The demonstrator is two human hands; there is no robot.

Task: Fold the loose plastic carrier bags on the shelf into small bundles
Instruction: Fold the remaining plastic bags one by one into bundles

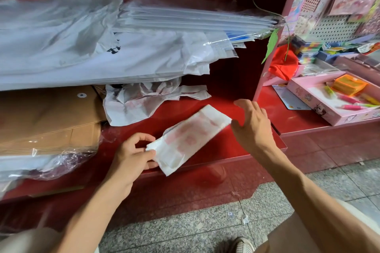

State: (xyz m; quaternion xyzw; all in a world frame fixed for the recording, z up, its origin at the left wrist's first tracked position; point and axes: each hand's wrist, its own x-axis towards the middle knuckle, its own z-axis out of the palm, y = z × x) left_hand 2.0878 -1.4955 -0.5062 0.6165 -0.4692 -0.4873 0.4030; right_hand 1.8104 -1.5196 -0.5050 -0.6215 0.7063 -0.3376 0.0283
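The folded bag (188,139) you are working on is a long, flat white strip with faint red print, lying slantwise on the red shelf (226,150) with its near corner poking just past the front lip. Judge it as almost weightless, thin and slick — soft enough to crease under a fingertip, and springy enough that a fold will likely creep open unless you press it flat. Air trapped in the layers may puff it up again.

Your left hand (131,155) has its grip clamped on the near, lower end of the strip, thumb on top and fingers tucked under. Your right hand (254,127) has its grip apart, fingers spread, beside the far upper end; whether the fingertips touch the plastic is hard to tell.

Take hold at the ends rather than the middle — pinch across the whole width so the layers stay stacked, and smooth with a flat palm before the next fold.

Just behind lies a crumpled loose bag (141,100), white with the same reddish print, still unfolded; it will be floppier and should be spread flat first. Above it hangs a pile of white sheets (92,47), and left of it sits a stack of brown envelopes (45,117).
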